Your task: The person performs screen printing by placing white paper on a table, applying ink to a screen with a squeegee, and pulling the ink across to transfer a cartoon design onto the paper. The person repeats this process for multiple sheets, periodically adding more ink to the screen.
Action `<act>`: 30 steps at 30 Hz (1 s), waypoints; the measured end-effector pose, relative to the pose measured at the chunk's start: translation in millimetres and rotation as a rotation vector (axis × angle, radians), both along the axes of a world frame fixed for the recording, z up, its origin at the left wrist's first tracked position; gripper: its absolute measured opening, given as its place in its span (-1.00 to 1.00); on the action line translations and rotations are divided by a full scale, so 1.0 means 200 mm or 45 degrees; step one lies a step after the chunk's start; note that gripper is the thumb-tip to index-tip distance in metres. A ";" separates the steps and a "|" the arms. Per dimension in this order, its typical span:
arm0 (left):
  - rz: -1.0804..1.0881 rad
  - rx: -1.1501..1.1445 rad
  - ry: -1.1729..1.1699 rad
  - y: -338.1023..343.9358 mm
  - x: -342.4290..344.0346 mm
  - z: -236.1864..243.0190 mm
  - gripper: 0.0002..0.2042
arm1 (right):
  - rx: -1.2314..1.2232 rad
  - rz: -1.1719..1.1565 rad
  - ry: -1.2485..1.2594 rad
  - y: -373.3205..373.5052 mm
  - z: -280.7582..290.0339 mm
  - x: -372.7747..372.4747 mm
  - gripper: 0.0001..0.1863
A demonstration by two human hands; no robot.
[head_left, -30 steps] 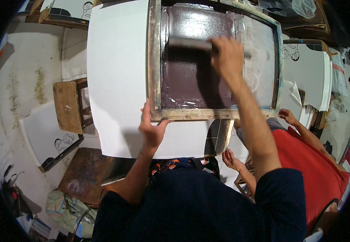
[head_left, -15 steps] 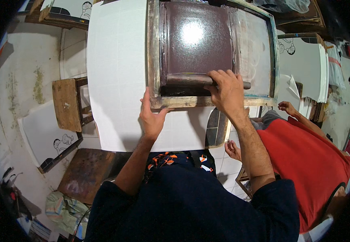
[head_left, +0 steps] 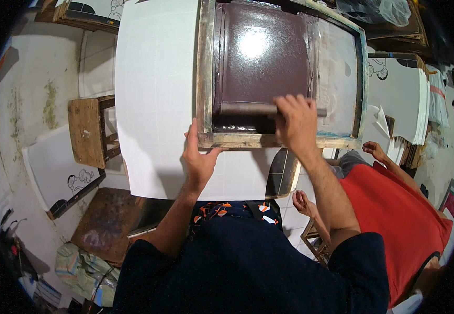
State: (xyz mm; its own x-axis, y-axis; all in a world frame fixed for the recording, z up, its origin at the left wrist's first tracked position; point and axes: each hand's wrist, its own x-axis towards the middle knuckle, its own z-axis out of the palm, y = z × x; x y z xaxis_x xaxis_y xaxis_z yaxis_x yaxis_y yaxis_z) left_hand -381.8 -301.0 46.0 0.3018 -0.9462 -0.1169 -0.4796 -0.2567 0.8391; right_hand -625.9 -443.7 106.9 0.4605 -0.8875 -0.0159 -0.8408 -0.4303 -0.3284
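A wooden-framed printing screen [head_left: 242, 141] lies over a large white sheet [head_left: 153, 78]. Dark brown ink [head_left: 263, 68] coats much of its mesh, shiny under the light. My right hand [head_left: 297, 125] is closed around a long dark squeegee [head_left: 248, 109], which lies crosswise near the screen's closest rail. My left hand [head_left: 200, 163] cups the near left corner of the frame, index finger along the side and thumb along the lower edge. The underside of the screen and the squeegee's blade edge are hidden.
A person in a red top [head_left: 394, 214] sits close on my right, one hand [head_left: 304, 203] beside my forearm. Stacked printed sheets [head_left: 399, 99] stand at the far right. To my left are a wooden stool [head_left: 86, 131], a printed board [head_left: 62, 172] and a stained brown board [head_left: 109, 225].
The squeegee has tipped and looks narrower, staying near the close rail in my right hand's grasp. The whole scene sits slightly lower in view. My left hand stays at the frame corner.
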 end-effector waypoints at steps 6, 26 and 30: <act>0.081 0.075 -0.017 0.00 -0.01 0.01 -0.01 | -0.313 0.037 0.040 -0.90 -0.22 0.01 -0.41; 0.101 0.294 0.058 0.00 -0.02 0.04 0.07 | -0.626 -0.080 -0.068 -1.18 -0.20 0.11 -0.58; 0.085 0.223 0.017 0.00 -0.02 0.04 0.06 | -0.608 -0.101 -0.048 -1.28 -0.25 0.12 -0.52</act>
State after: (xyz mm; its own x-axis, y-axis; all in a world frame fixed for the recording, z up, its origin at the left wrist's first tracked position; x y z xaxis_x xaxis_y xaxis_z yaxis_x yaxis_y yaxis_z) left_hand -385.7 -300.9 53.6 0.3605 -0.8890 -0.2824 -0.4460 -0.4302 0.7848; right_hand -601.0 -699.7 56.4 0.3834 -0.8241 0.4169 -0.8684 -0.4754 -0.1411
